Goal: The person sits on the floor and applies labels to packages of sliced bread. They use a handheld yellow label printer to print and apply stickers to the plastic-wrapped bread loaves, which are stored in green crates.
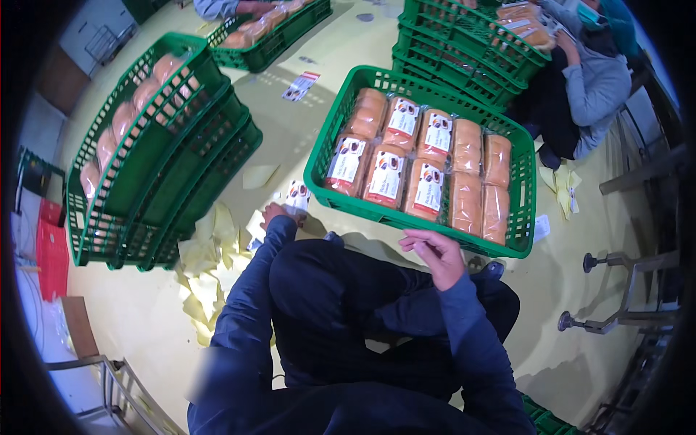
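My left hand (279, 217) is low at the crate's left, its fingers curled on a white printed label (297, 197) beside the heap of pale yellow backing papers (206, 254). My right hand (435, 252) is raised just below the front edge of a green crate (527, 188), fingers loosely extended, holding nothing. In that crate lie two rows of wrapped bread packs. Several carry white-and-red labels, like this front one (384, 174), while packs toward the right, such as this one (496, 159), show plain wrap.
Stacked bread crates stand at the left (167, 188) and back right (464, 65), another crate (268, 43) farther back. A co-worker in grey sleeves (594, 101) sits at the right; another's sleeve (217, 9) shows behind. Metal legs (623, 290) stand at the right.
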Motion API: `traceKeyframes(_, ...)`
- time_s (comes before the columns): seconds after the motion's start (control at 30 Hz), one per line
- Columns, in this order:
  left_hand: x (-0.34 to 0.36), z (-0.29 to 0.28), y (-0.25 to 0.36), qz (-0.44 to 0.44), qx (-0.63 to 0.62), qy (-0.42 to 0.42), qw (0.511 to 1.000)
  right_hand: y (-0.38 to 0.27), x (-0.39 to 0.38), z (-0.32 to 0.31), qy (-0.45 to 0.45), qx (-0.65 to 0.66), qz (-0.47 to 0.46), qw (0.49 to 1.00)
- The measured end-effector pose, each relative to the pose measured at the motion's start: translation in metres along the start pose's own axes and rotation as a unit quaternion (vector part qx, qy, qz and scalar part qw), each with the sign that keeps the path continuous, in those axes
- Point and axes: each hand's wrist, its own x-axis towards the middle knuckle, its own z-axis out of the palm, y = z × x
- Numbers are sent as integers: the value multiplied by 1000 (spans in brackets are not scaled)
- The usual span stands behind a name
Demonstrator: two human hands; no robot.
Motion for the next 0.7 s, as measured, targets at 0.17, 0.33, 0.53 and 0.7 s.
traceKeyframes(0.17, 19, 55, 5, 24, -135, -52, 989, -16, -3, -14, -23, -32, -3, 999)
traceKeyframes(0.33, 10, 42, 0, 67, -251, -32, 965, -3, -9, -14, -2, 3, -3, 1000)
traceKeyframes(0.53, 34, -31, 24, 223, -395, -23, 891, -2, -2, -20, 23, 37, -17, 999)
traceKeyframes(0.7, -160, -139, 124, 362, -557, -114, 739, -35, 17, -13, 103, 74, -63, 990)
